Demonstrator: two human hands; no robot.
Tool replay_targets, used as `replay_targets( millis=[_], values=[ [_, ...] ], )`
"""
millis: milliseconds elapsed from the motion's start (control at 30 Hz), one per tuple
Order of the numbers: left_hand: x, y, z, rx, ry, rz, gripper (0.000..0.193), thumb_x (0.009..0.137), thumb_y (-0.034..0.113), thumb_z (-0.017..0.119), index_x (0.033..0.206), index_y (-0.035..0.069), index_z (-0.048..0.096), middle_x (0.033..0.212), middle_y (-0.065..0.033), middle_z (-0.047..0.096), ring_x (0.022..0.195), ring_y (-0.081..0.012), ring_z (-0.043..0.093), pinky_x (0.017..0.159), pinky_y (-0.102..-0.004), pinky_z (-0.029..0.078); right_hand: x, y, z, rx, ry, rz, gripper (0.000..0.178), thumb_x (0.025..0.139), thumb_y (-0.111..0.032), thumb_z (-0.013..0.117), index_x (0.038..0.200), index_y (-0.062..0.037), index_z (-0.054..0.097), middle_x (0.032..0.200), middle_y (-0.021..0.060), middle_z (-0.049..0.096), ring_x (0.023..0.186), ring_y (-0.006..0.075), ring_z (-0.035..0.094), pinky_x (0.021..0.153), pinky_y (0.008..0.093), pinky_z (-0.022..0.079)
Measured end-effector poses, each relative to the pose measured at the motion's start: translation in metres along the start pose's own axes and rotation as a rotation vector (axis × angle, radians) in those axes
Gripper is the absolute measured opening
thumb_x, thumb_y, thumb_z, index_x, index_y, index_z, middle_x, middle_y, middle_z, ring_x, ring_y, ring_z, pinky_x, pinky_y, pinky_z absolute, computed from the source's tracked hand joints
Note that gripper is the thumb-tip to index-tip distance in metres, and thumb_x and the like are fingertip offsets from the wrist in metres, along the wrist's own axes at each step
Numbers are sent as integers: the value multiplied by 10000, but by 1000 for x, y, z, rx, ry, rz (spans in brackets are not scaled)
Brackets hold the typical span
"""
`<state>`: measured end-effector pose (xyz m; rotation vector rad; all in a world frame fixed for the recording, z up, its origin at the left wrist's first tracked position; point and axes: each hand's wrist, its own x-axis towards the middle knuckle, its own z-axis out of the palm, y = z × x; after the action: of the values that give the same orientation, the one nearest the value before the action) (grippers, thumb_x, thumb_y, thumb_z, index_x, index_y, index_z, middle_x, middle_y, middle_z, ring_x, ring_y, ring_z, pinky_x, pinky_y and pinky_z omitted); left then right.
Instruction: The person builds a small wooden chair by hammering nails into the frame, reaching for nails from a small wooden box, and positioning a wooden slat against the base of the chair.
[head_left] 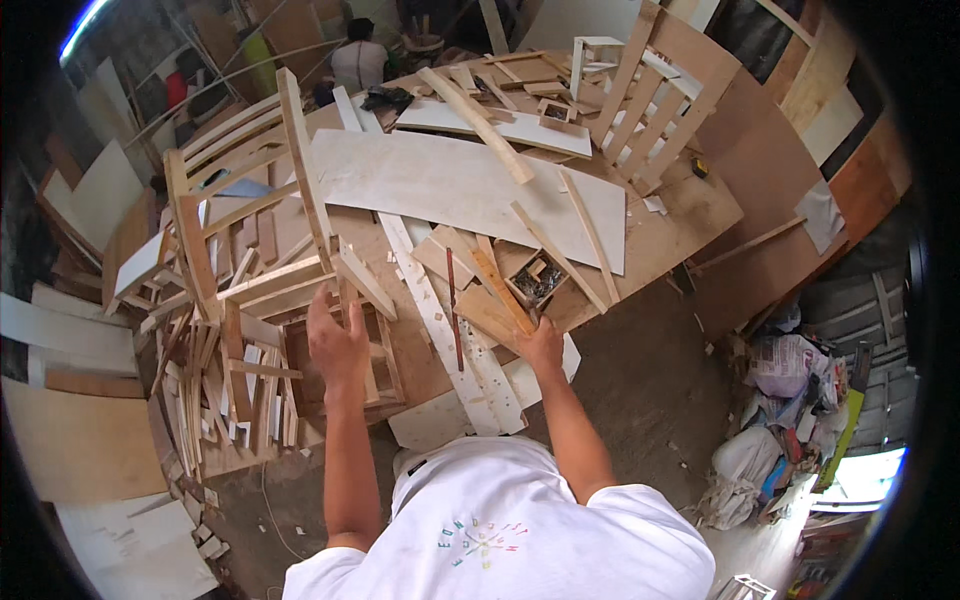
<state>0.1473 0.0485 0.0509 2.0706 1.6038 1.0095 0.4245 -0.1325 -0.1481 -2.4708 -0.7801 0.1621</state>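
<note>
1. Wooden frame (262, 215) stands in the left-centre of the picture, a slatted, chair-like piece of pale bars leaning over a heap of offcuts.
2. Loose wooden strips (215, 385) lie piled at the lower left of the frame's foot, beside a small open wooden box (385, 375).
3. The left hand (336, 340) is raised just below the frame's lower rail, palm turned toward the person, fingers loosely spread and closed on nothing; the fingertips sit at the rail, though I cannot tell if they touch it.
4. A long pale board with a row of holes (440, 320) runs down the middle of the picture, between the two hands.
5. The right hand (541, 345) is at the centre of the picture, at the near edge of the table (700, 215); its fingers curl around the low end of a brown wooden slat (500, 290) that slants up and to the left.
6. A small tray of dark screws (538, 280) sits just above the right hand.
7. A large pale plywood sheet (450, 185) covers the table in the upper centre, with thin sticks lying across it.
8. A second slatted frame (655, 110) rests on the table at the upper right.
9. A person in a light shirt (358, 60) is crouched at the top, well apart from the hands.
</note>
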Motion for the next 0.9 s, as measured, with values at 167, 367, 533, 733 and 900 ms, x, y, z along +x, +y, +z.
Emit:
replay_targets(
  millis=[167,367,533,733,900],
  values=[
    [-57,11,-27,-89,134,281,393,936,104,670,1320,36,626,1314,-184,639,1284,-406,566,1107,-506,446,15,46,11,4,-187,-9,497,826,-375,820,1070,44,709,966,267,727,1000,452,699,894,530,540],
    [-115,-15,-46,-204,123,244,335,936,95,669,1262,21,664,1312,-190,640,1312,-396,557,1152,-500,413,-1,30,-19,202,-168,-37,437,813,-289,849,1106,20,750,921,219,741,847,312,735,767,414,560],
    [-105,-30,-38,-87,-149,299,454,965,178,698,1391,50,606,1443,-201,576,1379,-398,518,1158,-502,411,-36,-10,-59,612,4,-45,394,853,-311,853,983,46,749,890,115,756,809,183,696,769,365,547],
    [-80,-54,-13,114,-196,259,574,999,306,658,1487,47,502,1456,-227,550,1392,-409,499,1155,-486,403,-63,-72,-71,953,-179,-6,361,905,-218,832,1149,26,726,1022,66,753,855,133,678,772,301,546],
    [-34,-89,1,30,-277,211,564,988,341,666,1452,62,509,1369,-172,613,1313,-369,562,1127,-469,419,-84,-127,-54,1059,-204,-77,311,916,-168,825,1177,-30,725,794,-27,671,556,28,487,483,213,363]
  ],
)
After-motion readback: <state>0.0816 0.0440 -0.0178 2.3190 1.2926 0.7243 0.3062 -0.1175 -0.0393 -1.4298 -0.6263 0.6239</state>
